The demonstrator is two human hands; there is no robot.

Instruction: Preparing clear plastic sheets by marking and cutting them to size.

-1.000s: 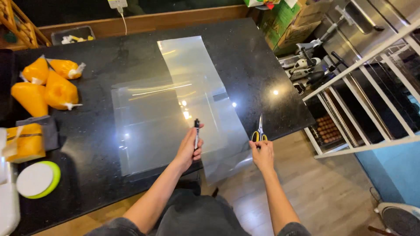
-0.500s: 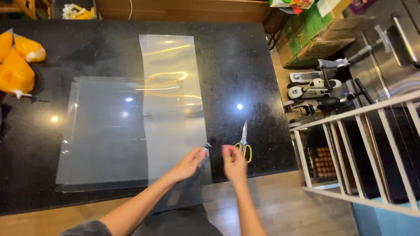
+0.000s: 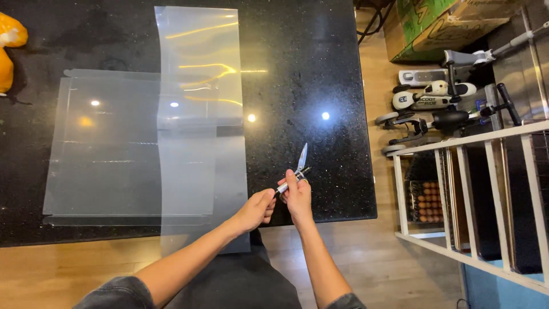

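My left hand and my right hand meet just over the near edge of a black speckled counter. A thin pen with a white body and a dark tip runs between them; my left hand pinches its near end. My right hand grips small scissors, whose shut blades point up and away, and its fingers touch the pen's dark end. Left of the hands lie two clear plastic sheets: a long narrow sheet laid across a wide sheet.
Orange filled bags sit at the counter's far left. To the right on the wooden floor are a green-printed cardboard box, toy scooters, a white railing and an egg tray.
My left hand lifted the pen off the plastic sheet and moved right to meet my right hand. The scissors rose from the counter. The view shifted right and closer.
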